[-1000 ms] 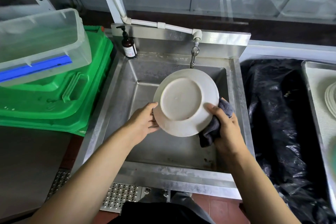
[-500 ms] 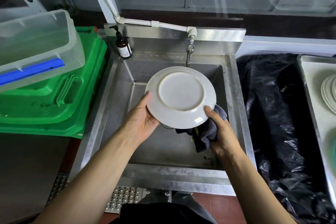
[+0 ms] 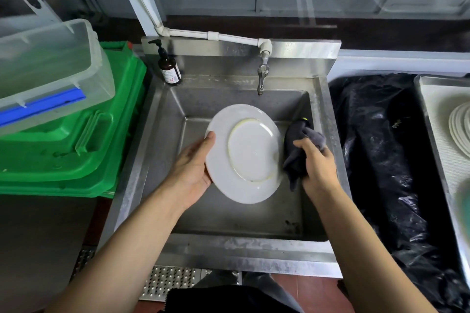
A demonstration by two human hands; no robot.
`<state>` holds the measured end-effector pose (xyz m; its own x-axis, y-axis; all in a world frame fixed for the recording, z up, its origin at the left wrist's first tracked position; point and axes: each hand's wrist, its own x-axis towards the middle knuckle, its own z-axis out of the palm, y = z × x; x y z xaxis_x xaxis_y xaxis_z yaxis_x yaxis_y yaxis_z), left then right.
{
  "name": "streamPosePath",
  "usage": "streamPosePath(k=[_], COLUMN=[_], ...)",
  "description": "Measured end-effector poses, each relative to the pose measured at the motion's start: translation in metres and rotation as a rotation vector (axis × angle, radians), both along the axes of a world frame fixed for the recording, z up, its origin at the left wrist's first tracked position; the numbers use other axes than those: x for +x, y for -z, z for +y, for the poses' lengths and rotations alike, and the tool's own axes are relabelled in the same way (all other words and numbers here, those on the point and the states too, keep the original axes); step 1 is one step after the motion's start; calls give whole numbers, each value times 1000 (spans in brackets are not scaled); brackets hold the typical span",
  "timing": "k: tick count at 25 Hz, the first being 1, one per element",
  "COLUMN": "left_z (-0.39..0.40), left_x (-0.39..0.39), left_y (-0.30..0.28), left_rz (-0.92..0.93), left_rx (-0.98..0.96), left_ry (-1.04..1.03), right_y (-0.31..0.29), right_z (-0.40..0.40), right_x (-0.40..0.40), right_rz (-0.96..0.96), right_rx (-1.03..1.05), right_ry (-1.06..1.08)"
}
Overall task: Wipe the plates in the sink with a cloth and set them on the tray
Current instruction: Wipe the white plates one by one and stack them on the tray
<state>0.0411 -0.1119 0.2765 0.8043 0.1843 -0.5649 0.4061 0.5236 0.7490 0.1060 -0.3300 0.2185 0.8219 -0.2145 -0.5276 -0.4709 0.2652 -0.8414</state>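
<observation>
Plate: we hold the white plate (image 3: 244, 154) over the sink (image 3: 328, 150), underside up, exposing the foot ring.
Left hand (image 3: 192, 173): grip clasps the plate's left rim.
Right hand (image 3: 318, 165): grip bunches the grey cloth (image 3: 297, 150) at the right rim.
Tray (image 3: 432, 119): right of the sink, carrying stacked plates (image 3: 460, 132).

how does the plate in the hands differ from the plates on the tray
The held plate is tilted above the sink basin with its underside and foot ring showing; the stacked plates lie flat on the tray.
The held plate is single, gripped at its rim by the left hand, with the right hand holding a dark cloth beside it; the stacked plates are untouched and cut off by the frame edge.
Both look white and round.
</observation>
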Motion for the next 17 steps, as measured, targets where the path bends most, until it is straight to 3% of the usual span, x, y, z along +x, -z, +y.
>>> streamPosePath(k=[2, 5, 11, 17], left_z=[-3, -5, -3, -11], left_x=[-1, 0, 3, 12], left_y=[-2, -6, -15, -5], left_rz=[-2, -10, -136, -229], left_rx=[38, 92, 276, 418], left_ry=[46, 92, 269, 235], right_y=[-7, -8, -30, -35], right_z=[7, 17, 47, 79], right_x=[6, 11, 5, -12], right_rz=[-39, -26, -438, -695], right_rx=[-121, -119, -226, -301], right_ry=[4, 26, -82, -319])
